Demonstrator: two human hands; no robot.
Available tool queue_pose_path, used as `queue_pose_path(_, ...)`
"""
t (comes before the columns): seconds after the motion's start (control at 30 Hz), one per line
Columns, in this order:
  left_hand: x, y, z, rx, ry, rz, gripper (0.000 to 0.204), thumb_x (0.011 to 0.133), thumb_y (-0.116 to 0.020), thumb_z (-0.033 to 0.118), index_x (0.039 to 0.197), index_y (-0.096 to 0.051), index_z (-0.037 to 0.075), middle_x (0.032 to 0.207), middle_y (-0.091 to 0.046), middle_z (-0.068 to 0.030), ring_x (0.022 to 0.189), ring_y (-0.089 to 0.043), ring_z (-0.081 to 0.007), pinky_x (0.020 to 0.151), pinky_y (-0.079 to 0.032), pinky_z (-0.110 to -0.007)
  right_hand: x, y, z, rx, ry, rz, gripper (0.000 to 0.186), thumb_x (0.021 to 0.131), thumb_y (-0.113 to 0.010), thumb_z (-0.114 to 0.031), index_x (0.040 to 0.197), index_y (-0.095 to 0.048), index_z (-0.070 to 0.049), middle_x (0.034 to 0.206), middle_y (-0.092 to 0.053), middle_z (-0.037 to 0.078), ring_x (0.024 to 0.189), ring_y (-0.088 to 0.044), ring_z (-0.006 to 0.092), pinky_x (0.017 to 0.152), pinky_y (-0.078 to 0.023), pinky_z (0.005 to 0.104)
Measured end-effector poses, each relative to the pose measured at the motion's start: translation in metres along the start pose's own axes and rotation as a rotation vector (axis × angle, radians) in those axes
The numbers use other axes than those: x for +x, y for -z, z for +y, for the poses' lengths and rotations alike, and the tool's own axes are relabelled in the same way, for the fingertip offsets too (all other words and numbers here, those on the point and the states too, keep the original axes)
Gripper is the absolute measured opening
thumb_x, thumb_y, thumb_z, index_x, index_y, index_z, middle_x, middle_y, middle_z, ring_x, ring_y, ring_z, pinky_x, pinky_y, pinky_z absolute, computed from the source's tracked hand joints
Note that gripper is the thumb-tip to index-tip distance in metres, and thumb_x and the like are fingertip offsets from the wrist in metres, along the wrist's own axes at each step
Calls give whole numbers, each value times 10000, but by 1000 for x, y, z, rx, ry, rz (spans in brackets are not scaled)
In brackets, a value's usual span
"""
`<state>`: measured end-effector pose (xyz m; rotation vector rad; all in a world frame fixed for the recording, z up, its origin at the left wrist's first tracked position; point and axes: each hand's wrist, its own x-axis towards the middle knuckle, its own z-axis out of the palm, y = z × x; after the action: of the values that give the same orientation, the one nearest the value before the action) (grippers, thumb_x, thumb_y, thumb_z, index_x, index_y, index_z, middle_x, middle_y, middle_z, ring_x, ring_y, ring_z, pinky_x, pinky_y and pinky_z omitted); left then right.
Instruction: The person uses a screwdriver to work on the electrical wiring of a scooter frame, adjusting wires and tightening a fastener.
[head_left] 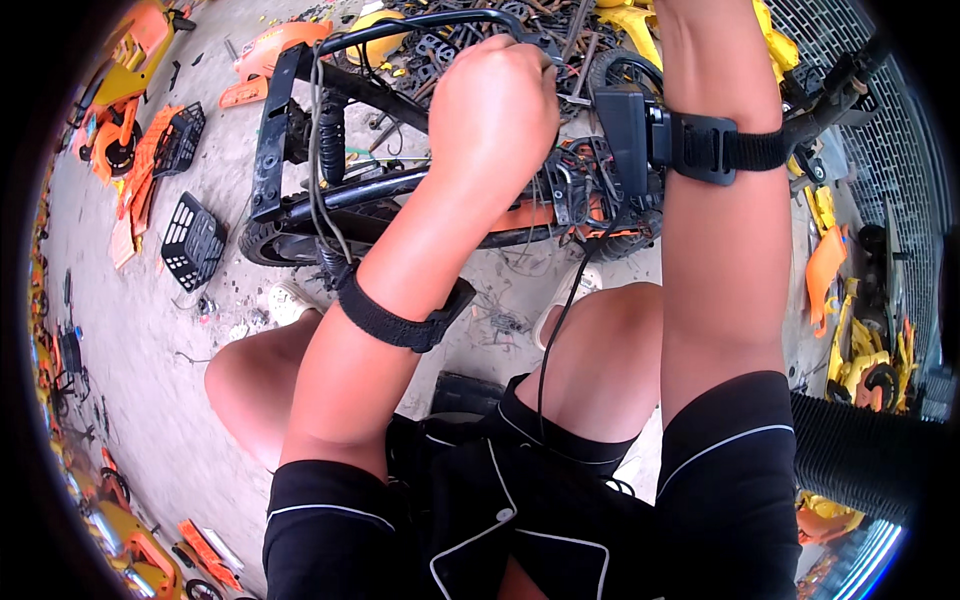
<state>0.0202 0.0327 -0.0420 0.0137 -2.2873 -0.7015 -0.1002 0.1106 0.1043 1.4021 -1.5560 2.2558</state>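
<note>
In front of me stands a stripped black bike frame point(350, 190) with a black coil shock absorber point(332, 140), cables and a wheel point(268, 243) low on its left. My left hand point(495, 115) is closed in a fist over the frame's middle, just below its curved upper tube point(420, 20). Whatever its fingers hold is hidden behind the back of the hand. My right forearm point(725, 260) reaches up past the frame's right end, and the hand lies beyond the top edge. Wiring and orange parts point(585, 190) show between the arms.
Two black plastic baskets point(193, 242) and orange panels point(145, 170) lie on the floor to the left. Dark metal parts point(440, 55) are heaped behind the frame. Yellow and orange panels point(826, 265) are at the right, near a black ribbed hose point(865, 445).
</note>
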Motion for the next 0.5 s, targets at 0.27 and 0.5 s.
queue_pose_path(0.27, -1, -1, -2, -68, 18, 13, 133, 858, -733, 154, 897, -775, 34, 901, -700, -161, 892, -680, -377, 827, -553, -451, -30, -9, -10, -152, 96, 425, 511, 1064, -484, -574, 916, -525, -87, 588, -339, -72, 448, -285, 57, 407, -231, 241)
queue_pose_path(0.5, 2, 2, -4, -143, 83, -5, 123, 859, -725, 133, 917, -775, 37, 939, -719, -145, 915, -689, -368, 829, -549, -434, -51, -28, -40, -128, 146, 509, 540, 1056, -456, -606, 948, -528, -82, 607, -325, -51, 459, -284, 67, 424, -226, 241)
